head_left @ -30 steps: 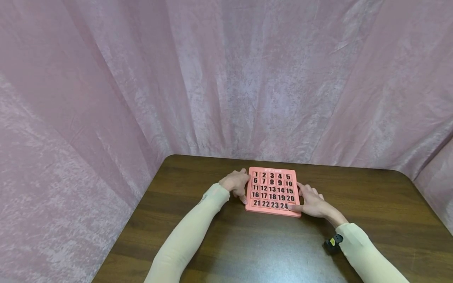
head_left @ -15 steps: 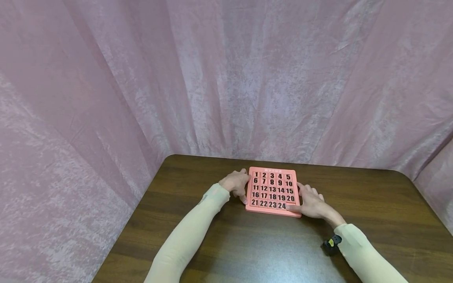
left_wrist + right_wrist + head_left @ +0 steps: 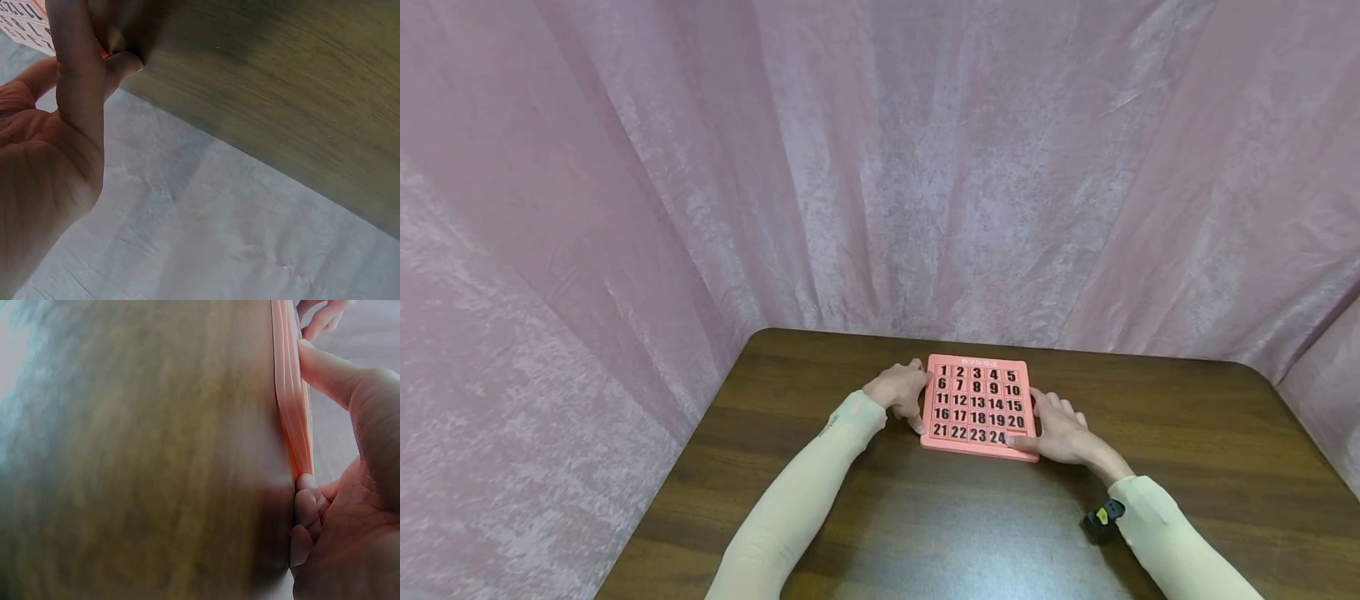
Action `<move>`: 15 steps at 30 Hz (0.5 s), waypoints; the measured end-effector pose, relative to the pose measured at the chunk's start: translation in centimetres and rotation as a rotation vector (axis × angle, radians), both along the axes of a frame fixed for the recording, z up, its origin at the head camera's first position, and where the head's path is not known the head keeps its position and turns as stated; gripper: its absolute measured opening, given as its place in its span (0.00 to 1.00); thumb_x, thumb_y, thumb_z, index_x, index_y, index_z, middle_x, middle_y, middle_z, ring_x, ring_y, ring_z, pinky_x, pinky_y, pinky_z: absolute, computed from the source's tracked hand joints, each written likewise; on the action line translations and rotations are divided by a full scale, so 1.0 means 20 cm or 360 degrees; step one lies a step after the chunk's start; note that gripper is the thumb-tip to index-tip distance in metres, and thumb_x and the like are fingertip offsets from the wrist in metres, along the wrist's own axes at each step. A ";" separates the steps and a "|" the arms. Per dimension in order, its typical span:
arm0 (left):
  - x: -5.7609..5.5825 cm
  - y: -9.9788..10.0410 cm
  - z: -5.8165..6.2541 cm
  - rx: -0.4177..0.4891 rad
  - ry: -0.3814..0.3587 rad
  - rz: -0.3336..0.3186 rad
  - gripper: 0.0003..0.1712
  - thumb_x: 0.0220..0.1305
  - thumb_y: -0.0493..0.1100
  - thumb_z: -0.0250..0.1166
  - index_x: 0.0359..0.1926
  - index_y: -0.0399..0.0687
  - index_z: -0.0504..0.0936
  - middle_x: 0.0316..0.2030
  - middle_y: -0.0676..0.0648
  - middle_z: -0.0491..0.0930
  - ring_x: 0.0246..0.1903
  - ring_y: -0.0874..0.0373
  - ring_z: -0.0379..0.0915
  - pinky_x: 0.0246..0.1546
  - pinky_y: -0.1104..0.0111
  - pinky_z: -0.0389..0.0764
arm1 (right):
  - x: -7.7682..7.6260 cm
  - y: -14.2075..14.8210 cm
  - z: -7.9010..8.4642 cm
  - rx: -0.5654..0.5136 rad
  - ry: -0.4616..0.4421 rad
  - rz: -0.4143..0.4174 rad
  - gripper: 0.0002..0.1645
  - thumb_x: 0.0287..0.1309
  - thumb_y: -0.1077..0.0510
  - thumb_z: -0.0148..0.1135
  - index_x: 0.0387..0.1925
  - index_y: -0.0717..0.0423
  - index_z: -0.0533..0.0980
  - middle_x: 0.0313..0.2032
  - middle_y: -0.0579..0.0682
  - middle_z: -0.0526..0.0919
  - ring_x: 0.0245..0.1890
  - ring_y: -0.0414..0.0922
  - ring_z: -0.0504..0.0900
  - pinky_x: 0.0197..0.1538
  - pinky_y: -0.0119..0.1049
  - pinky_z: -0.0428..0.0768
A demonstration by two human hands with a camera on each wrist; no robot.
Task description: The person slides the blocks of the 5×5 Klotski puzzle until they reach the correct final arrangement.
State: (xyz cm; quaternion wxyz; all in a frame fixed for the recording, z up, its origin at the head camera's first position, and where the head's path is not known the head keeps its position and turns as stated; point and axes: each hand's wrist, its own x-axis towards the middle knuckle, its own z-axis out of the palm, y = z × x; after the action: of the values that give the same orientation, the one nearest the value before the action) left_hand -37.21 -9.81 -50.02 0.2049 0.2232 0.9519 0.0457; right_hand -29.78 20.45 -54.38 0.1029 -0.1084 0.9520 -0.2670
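Note:
A pink number slide puzzle [image 3: 962, 446] lies flat on the wooden table, its tiles reading 1 to 24 in row order. My left hand [image 3: 898, 390] holds its left edge, the thumb near the lower corner and the fingers farther up. On the other side, my right hand [image 3: 1062, 431] grips the right edge. Its thumb lies over the bottom right corner, the tip at the 24 tile [image 3: 996, 437], covering most of the slot beside it. The right wrist view shows curled fingers [image 3: 305, 506] against the puzzle's pink side [image 3: 290, 387].
The brown wooden table [image 3: 820, 367] has rounded far corners. Pink velvet curtains [image 3: 925, 167] hang behind it and along its left side. A small black device [image 3: 1101, 522] is attached at the right sleeve's cuff.
The bottom row of tiles, 21 to 24, has slid slightly left, with my right thumb moving left along with it. My left hand and the puzzle's frame have stayed put.

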 end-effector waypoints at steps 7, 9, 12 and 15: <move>0.02 -0.07 -0.03 0.0062 0.0001 0.0007 0.62 0.54 0.54 0.88 0.85 0.54 0.65 0.78 0.45 0.67 0.66 0.44 0.78 0.61 0.58 0.85 | -0.02 0.01 -0.06 -0.0121 -0.0019 0.0012 0.73 0.61 0.26 0.72 0.84 0.72 0.51 0.57 0.65 0.76 0.61 0.64 0.69 0.54 0.55 0.65; 0.03 -0.10 -0.04 0.0141 -0.0023 0.0033 0.62 0.56 0.53 0.87 0.86 0.55 0.63 0.81 0.45 0.65 0.75 0.41 0.72 0.71 0.54 0.81 | -0.03 0.01 -0.07 -0.0146 -0.0048 -0.0003 0.73 0.63 0.26 0.71 0.84 0.73 0.49 0.55 0.62 0.77 0.62 0.63 0.69 0.56 0.55 0.64; 0.03 -0.15 -0.06 0.0298 -0.0054 0.0059 0.55 0.63 0.53 0.82 0.85 0.54 0.64 0.84 0.46 0.63 0.81 0.42 0.65 0.80 0.48 0.70 | -0.03 0.01 -0.04 -0.0185 -0.0083 0.0004 0.70 0.66 0.31 0.70 0.83 0.75 0.49 0.54 0.61 0.77 0.61 0.62 0.69 0.56 0.56 0.64; 0.02 -0.20 -0.09 0.0537 -0.0117 0.0155 0.45 0.71 0.51 0.76 0.83 0.52 0.69 0.82 0.44 0.67 0.74 0.44 0.75 0.74 0.48 0.78 | -0.02 0.00 0.02 -0.0209 -0.0084 0.0016 0.64 0.68 0.37 0.70 0.82 0.75 0.51 0.51 0.59 0.78 0.57 0.58 0.71 0.54 0.51 0.65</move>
State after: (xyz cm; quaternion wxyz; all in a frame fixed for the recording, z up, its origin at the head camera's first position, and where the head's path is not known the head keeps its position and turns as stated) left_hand -36.87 -13.73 -51.82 0.1966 0.2063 0.9323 0.2228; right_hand -30.21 20.47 -53.93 0.1219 -0.1127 0.9289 -0.3310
